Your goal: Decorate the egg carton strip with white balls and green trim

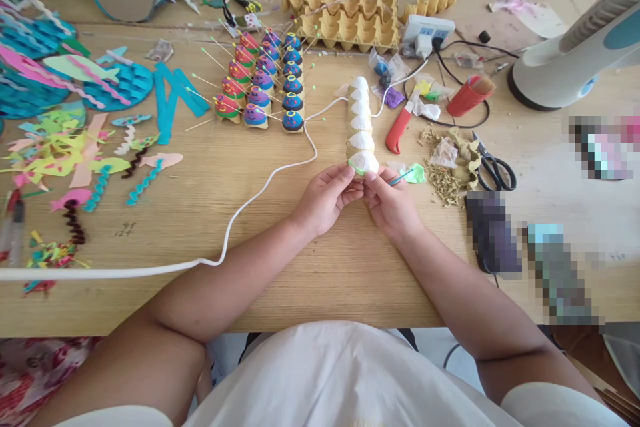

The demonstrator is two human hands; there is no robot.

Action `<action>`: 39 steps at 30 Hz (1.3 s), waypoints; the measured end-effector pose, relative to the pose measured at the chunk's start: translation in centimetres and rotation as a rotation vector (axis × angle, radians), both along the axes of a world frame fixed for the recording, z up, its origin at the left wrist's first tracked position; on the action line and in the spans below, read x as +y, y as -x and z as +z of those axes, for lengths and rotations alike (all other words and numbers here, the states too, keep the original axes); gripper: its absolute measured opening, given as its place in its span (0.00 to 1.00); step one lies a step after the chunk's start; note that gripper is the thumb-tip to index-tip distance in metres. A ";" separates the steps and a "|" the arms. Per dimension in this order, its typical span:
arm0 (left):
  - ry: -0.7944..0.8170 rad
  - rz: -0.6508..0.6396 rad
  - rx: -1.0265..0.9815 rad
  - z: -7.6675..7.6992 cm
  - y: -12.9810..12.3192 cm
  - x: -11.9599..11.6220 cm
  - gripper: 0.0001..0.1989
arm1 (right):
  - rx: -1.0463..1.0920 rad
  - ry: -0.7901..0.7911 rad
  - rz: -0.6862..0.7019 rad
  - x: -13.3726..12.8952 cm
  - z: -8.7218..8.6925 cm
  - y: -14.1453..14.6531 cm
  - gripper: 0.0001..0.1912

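Note:
A strip of egg carton with white-coated humps points away from me on the table. Light green clay edges its nearest hump. My left hand pinches the strip's near end, its thumb against the green clay. On the other side of that end, my right hand has its thumb and fingers closed on the strip. A thin blue stick pokes out from the right hand's fingers. Just beyond that hand lies a bright green lump of clay on plastic wrap.
Painted caterpillar strips with upright pins stand ahead. A white cable crosses the table on the left. To the right are a red-handled cutter, black scissors and a power strip. Egg trays lie behind.

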State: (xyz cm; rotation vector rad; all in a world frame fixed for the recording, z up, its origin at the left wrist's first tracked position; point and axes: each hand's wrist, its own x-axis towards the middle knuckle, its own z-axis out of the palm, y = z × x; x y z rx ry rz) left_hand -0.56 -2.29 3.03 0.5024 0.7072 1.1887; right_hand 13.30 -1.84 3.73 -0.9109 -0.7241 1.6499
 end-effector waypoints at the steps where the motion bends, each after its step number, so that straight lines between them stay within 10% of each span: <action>1: -0.009 0.000 -0.011 0.0 0.0 0.0 0.15 | 0.007 -0.001 0.000 0.0 0.0 0.0 0.19; 39: -0.051 -0.025 -0.029 -0.1 0.0 0.1 0.18 | 0.208 0.137 0.089 0.4 -0.9 -0.5 0.17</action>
